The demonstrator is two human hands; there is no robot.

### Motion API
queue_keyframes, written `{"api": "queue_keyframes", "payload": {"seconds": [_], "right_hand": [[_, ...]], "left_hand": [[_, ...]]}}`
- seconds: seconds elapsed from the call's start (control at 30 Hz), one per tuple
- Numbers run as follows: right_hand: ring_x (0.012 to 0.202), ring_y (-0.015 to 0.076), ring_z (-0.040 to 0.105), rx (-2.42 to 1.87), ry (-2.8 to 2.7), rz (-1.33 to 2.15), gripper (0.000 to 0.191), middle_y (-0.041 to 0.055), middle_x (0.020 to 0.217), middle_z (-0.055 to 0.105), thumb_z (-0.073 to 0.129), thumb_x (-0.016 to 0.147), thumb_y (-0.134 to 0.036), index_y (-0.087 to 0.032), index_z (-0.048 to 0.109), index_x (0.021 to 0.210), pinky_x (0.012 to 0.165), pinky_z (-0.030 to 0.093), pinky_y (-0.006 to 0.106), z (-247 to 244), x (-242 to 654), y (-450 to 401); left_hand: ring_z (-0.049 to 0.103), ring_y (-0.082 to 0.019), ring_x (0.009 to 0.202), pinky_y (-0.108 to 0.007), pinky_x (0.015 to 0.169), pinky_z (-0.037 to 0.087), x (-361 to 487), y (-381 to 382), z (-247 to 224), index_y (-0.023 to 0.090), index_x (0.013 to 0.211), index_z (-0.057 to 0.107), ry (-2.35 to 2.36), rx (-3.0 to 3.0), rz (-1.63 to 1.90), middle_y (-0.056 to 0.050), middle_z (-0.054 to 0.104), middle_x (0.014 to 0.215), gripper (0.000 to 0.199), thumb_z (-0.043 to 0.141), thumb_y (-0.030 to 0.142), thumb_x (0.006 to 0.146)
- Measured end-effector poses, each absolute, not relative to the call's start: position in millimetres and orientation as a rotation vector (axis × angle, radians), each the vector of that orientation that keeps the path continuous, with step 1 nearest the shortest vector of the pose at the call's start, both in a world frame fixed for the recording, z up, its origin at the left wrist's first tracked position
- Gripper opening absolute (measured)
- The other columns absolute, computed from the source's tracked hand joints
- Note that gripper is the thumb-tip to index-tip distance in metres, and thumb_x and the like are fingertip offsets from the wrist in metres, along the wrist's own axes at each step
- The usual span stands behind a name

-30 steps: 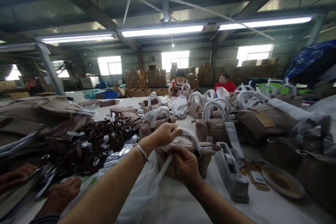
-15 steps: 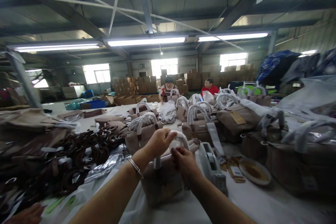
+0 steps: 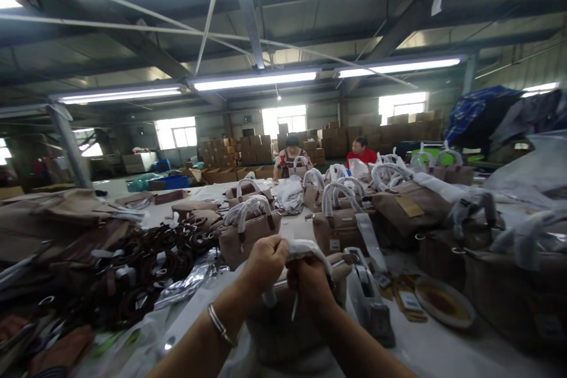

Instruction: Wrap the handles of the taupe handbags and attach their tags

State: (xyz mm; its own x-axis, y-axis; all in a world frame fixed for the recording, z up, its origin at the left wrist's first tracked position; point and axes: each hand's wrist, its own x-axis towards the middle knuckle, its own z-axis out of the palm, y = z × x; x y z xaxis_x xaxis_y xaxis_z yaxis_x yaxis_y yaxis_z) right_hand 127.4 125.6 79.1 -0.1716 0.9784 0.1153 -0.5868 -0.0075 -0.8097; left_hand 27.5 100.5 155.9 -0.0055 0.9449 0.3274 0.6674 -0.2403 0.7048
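Observation:
A taupe handbag [image 3: 283, 333] stands on the table right before me, its handle [image 3: 308, 246] wrapped in white padding. My left hand [image 3: 266, 263] pinches the left part of that wrapped handle. Closed fingers of my right hand [image 3: 312, 283] are at the handle's underside, partly in shadow. A thin white strip [image 3: 295, 306] sticks down beside the right fingers; what it belongs to is unclear. Just right of the bag stands a grey tape dispenser [image 3: 372, 307].
Several taupe handbags [image 3: 339, 224] with wrapped handles crowd the table. Dark brown straps [image 3: 155, 266] lie heaped at left, near another person's hand [image 3: 64, 351]. A round dish [image 3: 445, 304] and tags [image 3: 410, 301] lie at right. Two people [image 3: 292, 156] are across the table.
The view has tilted up slightly, so things sit lower and further right. My right hand has moved in under the wrapped handle, and a thin white strip now shows below it.

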Motion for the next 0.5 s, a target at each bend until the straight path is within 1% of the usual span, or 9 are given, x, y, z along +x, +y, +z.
{"api": "queue_keyframes", "payload": {"seconds": [0.07,0.17,0.2,0.27,0.3,0.33,0.4,0.43,0.5], "right_hand": [[0.032,0.0065,0.037,-0.656,-1.04,1.505,0.033,-0.0054,0.046,0.049,0.071,0.069,-0.047,-0.017,0.056,0.068,0.032,0.026,0.019,72,134,119],[0.038,0.0118,0.049,-0.741,-1.249,1.262,0.035,-0.0011,0.057,0.061,0.066,0.079,-0.048,-0.017,0.062,0.096,0.036,0.038,0.023,63,150,101],[0.045,0.0148,0.056,-0.753,-1.325,1.117,0.032,0.001,0.064,0.065,0.065,0.082,-0.044,-0.019,0.062,0.102,0.041,0.045,0.025,61,156,93],[0.067,0.0214,0.068,-0.718,-1.526,0.82,0.025,0.0059,0.08,0.072,0.061,0.086,-0.034,-0.022,0.064,0.108,0.062,0.057,0.031,61,169,80],[0.081,0.0241,0.071,-0.666,-1.64,0.703,0.025,0.0077,0.092,0.074,0.06,0.086,-0.029,-0.024,0.065,0.11,0.073,0.058,0.033,61,176,76],[0.093,0.026,0.071,-0.605,-1.75,0.612,0.031,0.0082,0.105,0.073,0.06,0.086,-0.025,-0.026,0.064,0.117,0.082,0.058,0.035,62,183,74],[0.11,0.0275,0.066,-0.503,-1.938,0.468,0.054,0.0075,0.124,0.067,0.059,0.083,-0.021,-0.029,0.053,0.136,0.091,0.056,0.036,61,196,78],[0.111,0.0272,0.066,-0.468,-1.981,0.384,0.058,0.0067,0.127,0.066,0.059,0.082,-0.02,-0.031,0.051,0.139,0.091,0.056,0.035,58,201,84],[0.103,0.0255,0.07,-0.455,-2.038,0.326,0.052,0.0051,0.121,0.07,0.057,0.083,-0.022,-0.033,0.058,0.134,0.086,0.057,0.033,51,207,98]], "left_hand": [[0.047,-0.012,0.051,-0.023,0.048,0.035,24,102,154,0.018,0.06,0.049,1.676,1.897,1.174,0.002,0.044,0.054,0.035,0.043,0.037,0.089],[0.042,-0.011,0.05,-0.023,0.047,0.032,20,104,152,0.019,0.06,0.047,1.668,1.887,1.271,0.004,0.039,0.053,0.034,0.043,0.038,0.089],[0.04,-0.011,0.05,-0.023,0.047,0.031,19,104,152,0.019,0.06,0.045,1.657,1.904,1.286,0.004,0.038,0.053,0.034,0.042,0.037,0.089],[0.037,-0.011,0.051,-0.024,0.048,0.028,19,102,152,0.02,0.059,0.042,1.632,1.942,1.296,0.005,0.037,0.053,0.033,0.041,0.034,0.089],[0.037,-0.011,0.052,-0.024,0.049,0.028,20,101,152,0.02,0.059,0.041,1.627,1.954,1.296,0.005,0.037,0.054,0.032,0.041,0.032,0.089],[0.037,-0.01,0.053,-0.025,0.05,0.028,21,99,151,0.02,0.059,0.04,1.634,1.958,1.293,0.005,0.037,0.054,0.03,0.043,0.03,0.087],[0.037,-0.01,0.055,-0.025,0.051,0.029,22,96,150,0.02,0.058,0.039,1.668,1.963,1.275,0.005,0.038,0.055,0.027,0.047,0.026,0.084],[0.037,-0.01,0.055,-0.025,0.052,0.029,22,95,148,0.02,0.059,0.039,1.696,1.959,1.264,0.005,0.04,0.055,0.026,0.048,0.025,0.082],[0.037,-0.01,0.054,-0.026,0.051,0.029,20,93,146,0.02,0.059,0.038,1.678,2.019,1.227,0.004,0.041,0.055,0.024,0.05,0.023,0.08]]}}
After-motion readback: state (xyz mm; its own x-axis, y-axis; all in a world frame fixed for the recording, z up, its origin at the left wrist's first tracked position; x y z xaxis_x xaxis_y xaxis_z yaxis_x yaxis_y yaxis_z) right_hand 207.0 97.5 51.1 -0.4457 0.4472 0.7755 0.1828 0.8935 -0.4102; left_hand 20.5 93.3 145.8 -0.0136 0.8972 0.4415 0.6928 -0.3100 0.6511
